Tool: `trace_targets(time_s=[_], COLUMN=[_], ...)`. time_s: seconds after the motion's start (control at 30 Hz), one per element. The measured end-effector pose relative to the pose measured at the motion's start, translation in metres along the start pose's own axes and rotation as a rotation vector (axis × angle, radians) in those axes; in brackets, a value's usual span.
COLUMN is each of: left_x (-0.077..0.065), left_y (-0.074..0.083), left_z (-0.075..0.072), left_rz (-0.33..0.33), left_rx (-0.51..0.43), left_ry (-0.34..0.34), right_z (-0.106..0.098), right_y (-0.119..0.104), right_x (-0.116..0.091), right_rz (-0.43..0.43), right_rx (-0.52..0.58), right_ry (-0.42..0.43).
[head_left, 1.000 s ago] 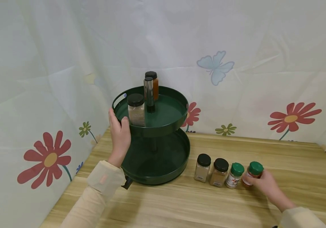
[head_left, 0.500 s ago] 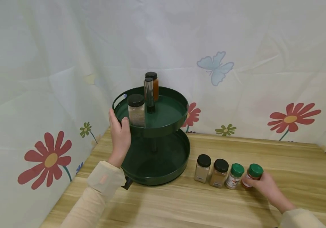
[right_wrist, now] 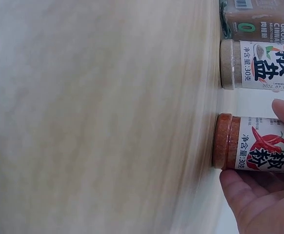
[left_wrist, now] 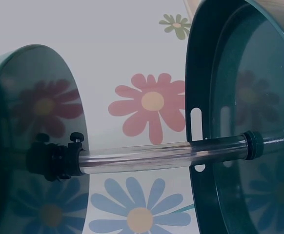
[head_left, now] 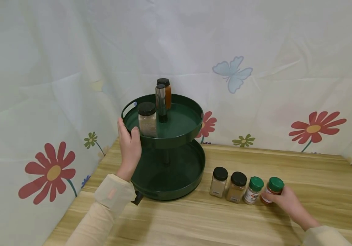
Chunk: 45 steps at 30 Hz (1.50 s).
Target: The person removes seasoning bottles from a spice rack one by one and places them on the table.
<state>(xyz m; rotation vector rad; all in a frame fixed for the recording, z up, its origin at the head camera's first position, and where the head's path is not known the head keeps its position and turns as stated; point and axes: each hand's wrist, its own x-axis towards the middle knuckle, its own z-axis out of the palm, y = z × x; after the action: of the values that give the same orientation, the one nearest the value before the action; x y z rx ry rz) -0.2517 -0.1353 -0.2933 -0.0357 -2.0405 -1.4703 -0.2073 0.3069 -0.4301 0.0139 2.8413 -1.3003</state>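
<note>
My left hand point(head_left: 130, 148) rests against the left side of a dark green two-tier turntable point(head_left: 176, 140), fingers straight along the upper tier's rim, thumb up in front. In the left wrist view the tiers appear sideways, joined by a shiny metal post point(left_wrist: 142, 157). On the right, my right hand point(head_left: 290, 203) pinches a chili powder jar point(head_left: 275, 184) with a green cap, thumb on one side and fingers on the other. Its red powder and pepper label point(right_wrist: 264, 141) show in the right wrist view. Just left of it stands another green-capped jar point(head_left: 253, 191).
Two black-capped spice jars, a pale one point(head_left: 218, 182) and a cinnamon one point(head_left: 236, 188), continue the row leftward. The upper tier bears a large black-capped jar point(head_left: 147, 119) and an orange one point(head_left: 168, 95) behind the post. A flowered curtain point(head_left: 286, 68) backs the wooden table point(head_left: 194, 218).
</note>
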Motion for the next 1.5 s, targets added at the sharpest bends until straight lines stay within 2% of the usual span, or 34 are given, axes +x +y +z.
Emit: trace_targets(time_s=[0.63, 0.87, 1.5], left_x=[-0.001, -0.004, -0.012], left_y=[0.0, -0.001, 0.001], left_z=[0.002, 0.001, 0.001], left_rz=[0.006, 0.027, 0.027], left_rx=[-0.003, -0.002, 0.021], left_ry=[0.015, 0.029, 0.006], right_z=[-0.001, -0.001, -0.001], right_y=[0.006, 0.005, 0.006], right_x=[0.003, 0.0, 0.0], right_rz=[-0.007, 0.017, 0.014], right_rx=[0.024, 0.055, 0.06], right_ry=[-0.019, -0.058, -0.057])
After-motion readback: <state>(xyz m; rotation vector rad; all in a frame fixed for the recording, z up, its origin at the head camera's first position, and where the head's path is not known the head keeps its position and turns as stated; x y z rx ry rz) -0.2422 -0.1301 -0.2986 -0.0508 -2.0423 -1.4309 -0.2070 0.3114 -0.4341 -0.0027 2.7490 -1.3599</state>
